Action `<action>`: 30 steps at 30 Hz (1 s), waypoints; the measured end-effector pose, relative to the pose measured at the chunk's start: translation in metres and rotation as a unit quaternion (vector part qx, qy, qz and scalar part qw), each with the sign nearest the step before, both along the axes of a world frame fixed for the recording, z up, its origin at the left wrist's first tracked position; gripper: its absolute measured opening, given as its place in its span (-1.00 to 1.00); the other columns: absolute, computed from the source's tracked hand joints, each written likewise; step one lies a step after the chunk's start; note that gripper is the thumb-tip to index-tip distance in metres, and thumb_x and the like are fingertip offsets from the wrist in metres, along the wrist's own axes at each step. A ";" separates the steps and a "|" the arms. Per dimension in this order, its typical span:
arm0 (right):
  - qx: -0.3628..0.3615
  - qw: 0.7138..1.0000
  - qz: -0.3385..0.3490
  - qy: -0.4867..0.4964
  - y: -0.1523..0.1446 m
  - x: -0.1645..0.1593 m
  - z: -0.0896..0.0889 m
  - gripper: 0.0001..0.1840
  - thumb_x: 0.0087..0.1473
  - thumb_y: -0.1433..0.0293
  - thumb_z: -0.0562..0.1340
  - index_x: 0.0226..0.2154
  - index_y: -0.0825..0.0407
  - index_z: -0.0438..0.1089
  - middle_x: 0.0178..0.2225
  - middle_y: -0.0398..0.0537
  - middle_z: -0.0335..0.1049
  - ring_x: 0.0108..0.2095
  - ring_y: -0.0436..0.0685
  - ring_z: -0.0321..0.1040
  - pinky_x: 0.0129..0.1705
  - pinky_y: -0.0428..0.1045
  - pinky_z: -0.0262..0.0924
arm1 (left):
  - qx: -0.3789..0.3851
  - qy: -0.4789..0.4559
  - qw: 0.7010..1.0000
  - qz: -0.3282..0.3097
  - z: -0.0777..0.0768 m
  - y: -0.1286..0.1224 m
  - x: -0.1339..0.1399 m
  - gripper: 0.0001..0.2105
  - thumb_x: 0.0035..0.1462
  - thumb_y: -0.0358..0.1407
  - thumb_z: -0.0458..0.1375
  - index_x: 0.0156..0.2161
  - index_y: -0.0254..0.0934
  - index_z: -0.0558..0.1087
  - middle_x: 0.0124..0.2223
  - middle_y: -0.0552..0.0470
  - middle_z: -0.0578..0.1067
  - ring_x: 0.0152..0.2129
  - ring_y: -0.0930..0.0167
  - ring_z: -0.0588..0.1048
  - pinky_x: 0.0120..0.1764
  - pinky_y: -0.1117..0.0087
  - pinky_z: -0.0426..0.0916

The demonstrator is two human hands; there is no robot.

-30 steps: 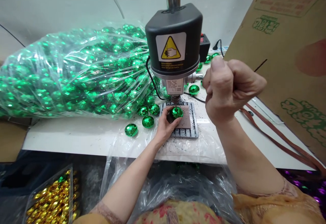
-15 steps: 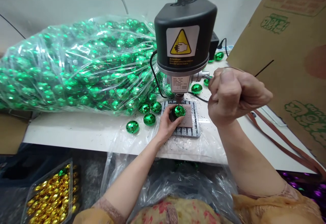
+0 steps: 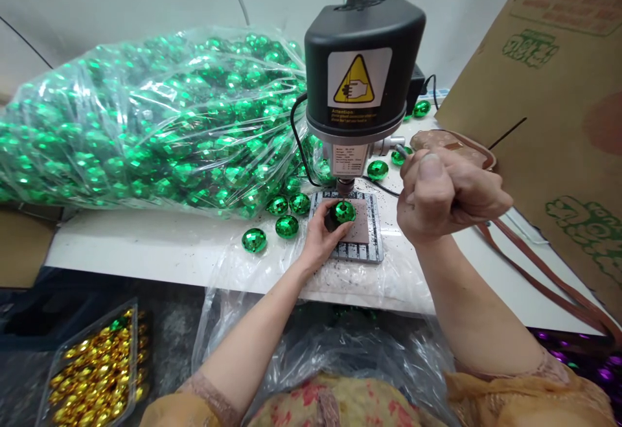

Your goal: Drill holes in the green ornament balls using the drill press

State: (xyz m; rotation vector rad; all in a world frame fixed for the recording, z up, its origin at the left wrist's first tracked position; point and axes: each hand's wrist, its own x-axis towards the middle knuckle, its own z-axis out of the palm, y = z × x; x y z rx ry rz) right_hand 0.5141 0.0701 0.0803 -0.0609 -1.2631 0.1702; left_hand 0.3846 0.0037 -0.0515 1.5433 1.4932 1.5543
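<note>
A shiny green faceted ball (image 3: 345,211) with a hole in its top is gripped between the thumb and fingers of my left hand (image 3: 324,231). It rests on a brown board (image 3: 361,225) laid on the slotted metal base (image 3: 374,245) of a bench drill press (image 3: 365,64). The drill's chuck (image 3: 345,186) is directly above the ball, and the bit meets the hole or hovers just over it; I cannot tell which. My right hand (image 3: 444,190) is closed around the feed lever (image 3: 401,150) at the drill's right side, hiding most of the lever.
A big clear bag (image 3: 155,129) of green balls fills the table's left. Loose green balls (image 3: 254,240) lie beside the base. A cardboard box (image 3: 549,103) and a brown strapped bag (image 3: 549,265) stand right. Below left is a clear bin (image 3: 92,375) of gold balls.
The drill bit looks higher against the ball, and its hole shows more. My right hand has shifted slightly down on the lever. The whole view has moved a little.
</note>
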 end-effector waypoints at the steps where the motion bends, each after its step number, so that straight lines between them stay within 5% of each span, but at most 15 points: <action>1: -0.001 1.000 -0.009 -0.010 -0.001 0.001 -0.001 -0.49 0.10 0.49 0.15 -0.66 0.05 -0.20 -0.73 -0.27 -0.17 -0.73 -0.14 -0.07 -0.64 -0.06 -0.11 | 0.000 0.001 1.000 0.001 0.000 0.000 0.000 -0.56 0.09 -0.14 0.32 0.04 -0.20 0.39 -0.03 -0.07 0.50 -0.06 0.28 0.48 0.06 0.23 0.34; 19: 0.071 0.997 0.019 -0.031 0.005 0.003 -0.021 -0.51 0.00 0.63 0.17 -0.65 0.05 -0.19 -0.69 -0.27 -0.16 -0.70 -0.17 -0.14 -0.65 -0.08 -0.13 | -0.003 0.009 1.000 0.012 -0.001 -0.001 0.000 -0.57 0.07 -0.22 0.34 0.04 -0.23 0.38 -0.02 -0.06 0.51 -0.05 0.30 0.49 0.04 0.26 0.36; 25: -0.114 0.993 0.020 -0.002 -0.006 0.000 0.020 -0.48 0.13 0.48 0.20 -0.73 0.06 -0.05 -0.73 -0.26 -0.10 -0.71 -0.16 -0.06 -0.62 -0.06 -0.23 | -0.007 0.007 0.999 0.032 -0.003 0.003 0.002 -0.58 0.05 -0.24 0.34 0.01 -0.23 0.39 -0.02 -0.07 0.50 -0.05 0.29 0.49 0.04 0.24 0.37; 30: -0.138 0.989 0.044 0.011 0.006 -0.003 0.047 -0.50 0.12 0.51 0.20 -0.69 0.00 -0.07 -0.75 -0.32 -0.14 -0.73 -0.16 -0.08 -0.62 -0.07 -0.22 | 0.004 0.066 0.991 0.116 0.007 -0.024 0.009 -0.60 0.02 -0.22 0.35 -0.04 -0.22 0.39 -0.10 -0.04 0.50 -0.15 0.30 0.50 -0.09 0.28 0.40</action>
